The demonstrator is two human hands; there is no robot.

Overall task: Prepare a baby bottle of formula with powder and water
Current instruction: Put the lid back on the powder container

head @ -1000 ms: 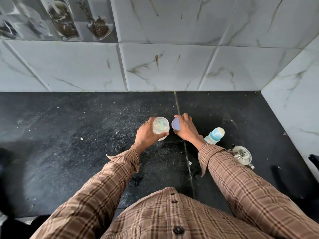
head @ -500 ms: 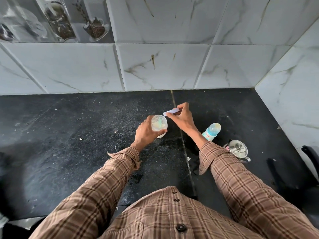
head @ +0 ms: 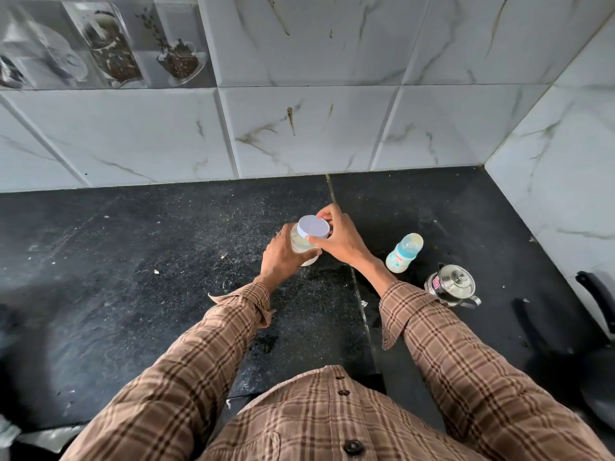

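Lid point(head: 313, 227) now back over jar point(head: 301, 245); right hand point(head: 339, 239) grip pinches lid to close it, left hand point(head: 283, 252) grip steadies jar on desk point(head: 133, 261); bottle point(head: 404, 252) waits nearby.

I've got the jar point(head: 303, 247) standing mid-counter point(head: 133, 277), just left of the seam. My left hand point(head: 283, 254) wraps its left side; my right hand point(head: 339, 239) sits over the lid point(head: 313, 227) on top. Right of the hands, the baby bottle point(head: 404, 252) stands near; the kettle point(head: 453, 285) is just beside it, closer to me and further right.
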